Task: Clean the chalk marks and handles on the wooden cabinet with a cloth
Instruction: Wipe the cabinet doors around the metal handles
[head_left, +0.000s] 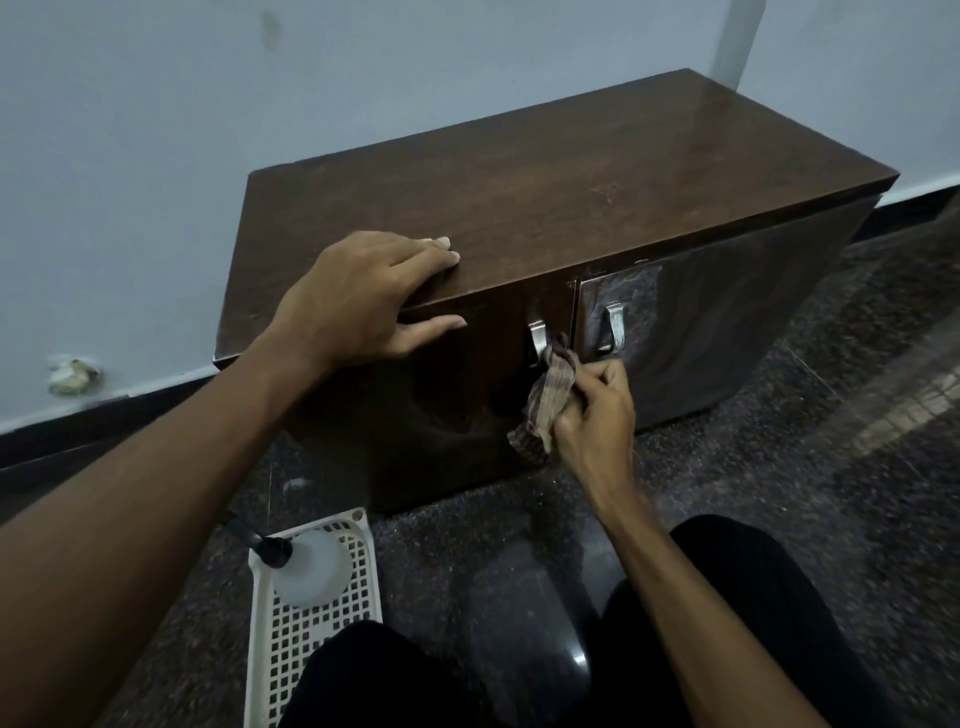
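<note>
Cabinet (571, 171) sits on the floor against the wall. My left hand (358, 296) lies flat on its top front edge, fingers straight. My right hand (597, 410) grips the bunched cloth (550, 395), pressed against the left door's handle (537, 335).

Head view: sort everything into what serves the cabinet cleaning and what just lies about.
In use: dark brown wooden cabinet; silver metal handle, left door; silver metal handle, right door; whitish chalk smear, right door; striped brown cloth in the right hand; left hand on the cabinet top.

Lying about: white plastic lattice basket; translucent black-capped bottle in it; crumpled pale scrap by the wall.
</note>
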